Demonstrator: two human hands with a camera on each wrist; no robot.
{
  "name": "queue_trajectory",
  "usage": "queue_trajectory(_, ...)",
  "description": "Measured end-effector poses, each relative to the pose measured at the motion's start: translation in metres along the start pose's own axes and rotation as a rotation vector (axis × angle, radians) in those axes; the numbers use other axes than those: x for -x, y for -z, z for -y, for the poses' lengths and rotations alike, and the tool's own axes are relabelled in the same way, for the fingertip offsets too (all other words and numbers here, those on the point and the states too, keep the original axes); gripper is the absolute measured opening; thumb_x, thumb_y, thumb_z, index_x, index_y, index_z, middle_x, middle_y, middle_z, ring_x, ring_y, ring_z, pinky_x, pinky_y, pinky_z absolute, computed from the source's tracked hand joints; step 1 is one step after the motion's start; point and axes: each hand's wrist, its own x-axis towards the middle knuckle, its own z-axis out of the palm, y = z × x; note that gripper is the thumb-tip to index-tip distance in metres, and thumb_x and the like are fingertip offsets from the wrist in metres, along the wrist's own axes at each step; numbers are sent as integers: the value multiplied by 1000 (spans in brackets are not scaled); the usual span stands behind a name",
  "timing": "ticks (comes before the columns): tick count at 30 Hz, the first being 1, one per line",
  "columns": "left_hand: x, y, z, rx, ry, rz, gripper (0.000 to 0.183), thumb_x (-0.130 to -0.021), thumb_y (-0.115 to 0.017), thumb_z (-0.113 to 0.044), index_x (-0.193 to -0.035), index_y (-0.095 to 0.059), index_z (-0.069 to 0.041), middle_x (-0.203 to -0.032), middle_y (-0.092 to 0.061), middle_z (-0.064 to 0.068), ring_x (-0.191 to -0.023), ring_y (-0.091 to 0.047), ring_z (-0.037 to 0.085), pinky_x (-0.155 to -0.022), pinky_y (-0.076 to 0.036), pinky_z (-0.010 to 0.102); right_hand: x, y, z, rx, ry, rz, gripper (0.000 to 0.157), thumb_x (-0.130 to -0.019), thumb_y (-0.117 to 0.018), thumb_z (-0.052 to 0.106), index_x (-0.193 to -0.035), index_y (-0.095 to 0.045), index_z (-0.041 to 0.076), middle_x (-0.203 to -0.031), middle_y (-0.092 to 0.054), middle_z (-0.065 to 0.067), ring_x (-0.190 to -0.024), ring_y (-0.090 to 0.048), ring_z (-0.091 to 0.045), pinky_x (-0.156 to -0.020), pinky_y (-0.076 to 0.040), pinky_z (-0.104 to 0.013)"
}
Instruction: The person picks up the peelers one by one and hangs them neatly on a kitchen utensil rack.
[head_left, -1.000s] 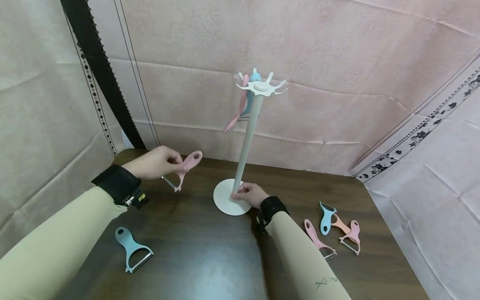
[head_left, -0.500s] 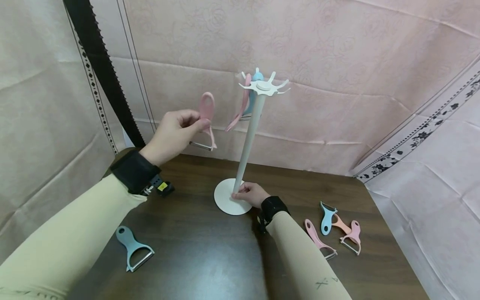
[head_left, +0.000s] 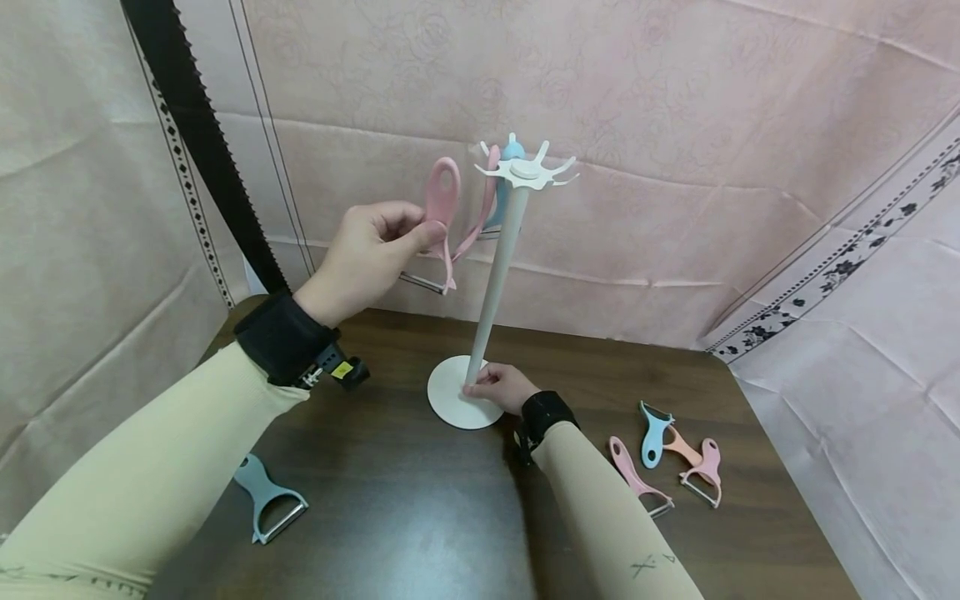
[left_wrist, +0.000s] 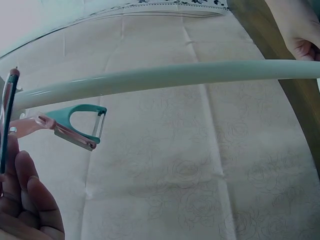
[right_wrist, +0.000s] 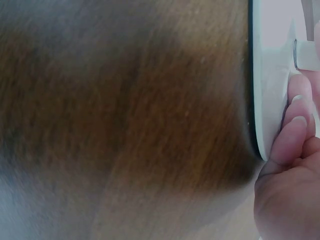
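Closest in, below the left forearm, there's a light-blue Y-peeler [head_left: 257, 482] flat on the wooden table [head_left: 390, 517]. Out beyond the right wrist lie four more: a pink one [head_left: 628, 468], a blue one [head_left: 653, 442], an orange one [head_left: 681, 448] and a smaller pink one [head_left: 708, 462].

Now the right hand [head_left: 504, 389], fingers curled, gripping the post [head_left: 495, 292] at its foot, just over the round white base [head_left: 450, 400]. Up goes the eye to the left hand [head_left: 371, 250], pinching a pink Y-peeler [head_left: 441, 208], handle hole up, blade down. Just past it hang a pink peeler [head_left: 487, 200] and a blue one [head_left: 501, 200] from the pronged crown [head_left: 525, 173].

Looks like the hanging step to me, hole not yet on a prong. I'd say the next move calls for turning that hole toward the bare prong nearest the left hand, clear of its pink neighbour.
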Motion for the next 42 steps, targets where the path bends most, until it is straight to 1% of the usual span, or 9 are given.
queue_trajectory(3, 1, -1, -6, 3, 2, -13, 23, -92, -66, -28, -101, -74, -8, -79, -66, 3, -68, -45, 21, -57, -31, 31, -1, 0, -1, 1, -4, 1, 25, -83, -77, 30, -91, -66, 10, -84, -60, -3, -84, -51, -20, -75, -38, -32)
queue_trajectory(8, 4, -3, -28, 3, 4, -24, 22, -93, -65, -19, -102, -73, -1, -77, -64, 8, -66, -43, 21, -55, -29, 29, -1, 1, -1, -3, -3, 1, 25, -83, -77, 30, -91, -66, 9, -84, -61, -2, -84, -51, -19, -75, -38, -32)
queue_trajectory(11, 5, -4, -38, 4, 14, -22, 22, -94, -64, -18, -102, -72, 1, -74, -62, 9, -64, -42, 20, -55, -28, 28, -1, 1, -1, -3, -3, 2, 25, -83, -77, 30, -91, -66, 9, -84, -60, -2, -84, -51, -20, -75, -38, -32)
queue_trajectory(14, 5, -5, -44, 3, 27, -16, 23, -94, -64, -18, -103, -72, 1, -74, -62, 9, -65, -43, 21, -55, -29, 28, 0, 0, -1, -3, -7, 2, 25, -83, -77, 30, -91, -66, 10, -85, -60, -3, -84, -51, -20, -76, -37, -32)
queue_trajectory(19, 3, -6, -41, 6, 33, -5, 24, -95, -63, -20, -104, -72, 1, -75, -61, 10, -66, -43, 22, -55, -30, 28, 0, 0, 0, 1, -7, -5, 24, -83, -77, 31, -90, -66, 10, -84, -60, -3, -85, -50, -21, -77, -36, -34)
queue_trajectory(26, -6, -9, -11, 1, 23, -8, 25, -92, -65, -30, -104, -74, -10, -76, -64, 5, -67, -45, 21, -54, -30, 30, 0, 0, -1, 2, -7, -7, 24, -83, -77, 30, -89, -65, 10, -83, -59, -2, -85, -50, -21, -77, -35, -34)
queue_trajectory(30, -7, -10, -8, 8, 12, -2, 26, -91, -66, -34, -101, -75, -12, -73, -62, 5, -65, -44, 21, -53, -30, 30, 1, 0, -1, 0, -4, -6, 24, -83, -77, 30, -89, -65, 10, -83, -58, -2, -84, -50, -20, -76, -36, -33)
queue_trajectory(35, -7, -11, -13, 5, 24, 6, 25, -92, -65, -31, -102, -74, -10, -73, -62, 5, -64, -44, 21, -53, -29, 29, 1, 0, -1, -7, -2, 2, 25, -83, -77, 30, -90, -65, 10, -84, -60, -2, -84, -50, -20, -77, -37, -33)
queue_trajectory(42, -2, -9, -40, 25, 28, 11, 25, -95, -62, -21, -103, -72, 1, -77, -66, 7, -65, -46, 19, -54, -30, 27, 1, 0, 0, -1, -1, 0, 24, -83, -77, 29, -90, -65, 10, -84, -59, -2, -84, -50, -20, -76, -36, -34)
